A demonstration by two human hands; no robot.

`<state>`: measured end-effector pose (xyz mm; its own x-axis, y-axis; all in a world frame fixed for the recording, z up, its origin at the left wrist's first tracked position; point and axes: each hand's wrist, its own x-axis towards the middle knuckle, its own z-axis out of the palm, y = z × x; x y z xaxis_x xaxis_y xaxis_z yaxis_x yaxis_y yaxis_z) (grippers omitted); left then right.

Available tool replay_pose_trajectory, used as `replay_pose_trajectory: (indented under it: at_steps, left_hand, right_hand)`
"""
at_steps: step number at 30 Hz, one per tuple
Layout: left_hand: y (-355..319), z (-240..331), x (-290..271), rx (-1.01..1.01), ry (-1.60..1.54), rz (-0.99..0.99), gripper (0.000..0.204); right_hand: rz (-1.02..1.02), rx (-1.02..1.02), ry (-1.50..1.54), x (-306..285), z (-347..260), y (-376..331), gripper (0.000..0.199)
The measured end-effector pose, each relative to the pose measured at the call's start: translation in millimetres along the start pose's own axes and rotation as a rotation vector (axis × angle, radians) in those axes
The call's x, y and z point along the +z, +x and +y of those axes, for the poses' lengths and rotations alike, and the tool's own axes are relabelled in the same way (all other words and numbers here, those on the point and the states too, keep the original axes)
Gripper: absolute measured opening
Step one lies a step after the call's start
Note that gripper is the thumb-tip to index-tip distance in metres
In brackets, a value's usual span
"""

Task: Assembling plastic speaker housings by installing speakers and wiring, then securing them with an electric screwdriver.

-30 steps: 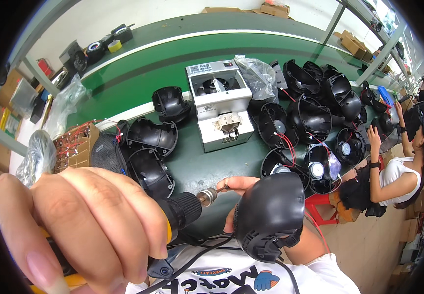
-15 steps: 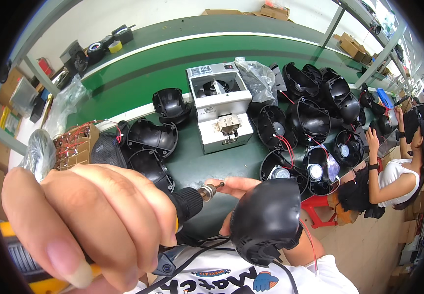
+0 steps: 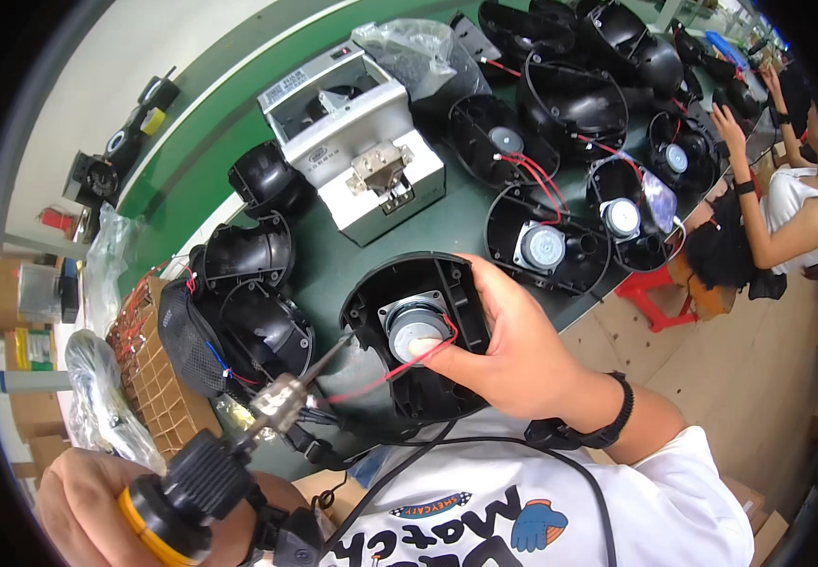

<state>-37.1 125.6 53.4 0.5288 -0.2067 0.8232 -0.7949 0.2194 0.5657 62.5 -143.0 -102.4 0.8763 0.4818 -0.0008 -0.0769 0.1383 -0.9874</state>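
Observation:
My right hand [image 3: 527,354] holds a round black plastic speaker shell [image 3: 466,304], its open side turned up. The thumb presses on the silver speaker driver [image 3: 413,342] inside, beside a red wire [image 3: 385,378]. At the lower left, my left hand [image 3: 83,501] is closed around a black and yellow electric screwdriver [image 3: 206,468]. Its long bit [image 3: 331,357] points at the left rim of the shell; whether the tip touches is unclear. A black cable [image 3: 428,442] runs across below the shell, in front of my white shirt.
Behind the shell stands a white and grey metal machine [image 3: 380,213]. Black shells with drivers [image 3: 543,248] crowd the green bench to the right. More shells [image 3: 262,326] and a divided cardboard box [image 3: 168,392] are on the left. A co-worker [image 3: 796,217] sits at far right.
The shell has turned over from its outer side to its open side. The screwdriver and left hand have dropped back toward the lower left; the view has tilted.

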Motion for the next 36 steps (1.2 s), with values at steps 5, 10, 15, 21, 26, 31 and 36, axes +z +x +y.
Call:
replay_pose_trajectory:
  at_steps: [5,10,15,21,26,31,36]
  left_hand:
    - [6,-17,25,-0.156,-0.037,-0.124,0.057]
    - [-11,-47,44,-0.259,-0.03,0.213,0.035]
    - [4,-44,42,-0.329,0.0,0.002,0.027]
    - [20,-57,38,-0.405,0.03,-0.267,0.062]
    - [0,-81,49,-0.012,-0.065,-0.09,0.069]
    - [-1,-78,53,-0.115,0.021,0.183,0.036]
    - [0,-80,55,-0.008,0.065,0.13,0.038]
  right_hand:
    - [-0.047,-0.004,0.041,8,-8,-7,0.055]
    - [-0.05,-0.057,0.016,2,-6,-7,0.054]
    - [-0.039,-0.068,0.013,2,-8,-5,0.053]
    - [-0.077,0.081,-0.009,-1,-25,-5,0.056]
    - [-0.075,0.071,-0.017,1,-26,-4,0.056]
    - [-0.06,0.105,-0.009,1,-29,-4,0.056]
    - [-0.059,0.111,-0.033,3,-28,-4,0.055]
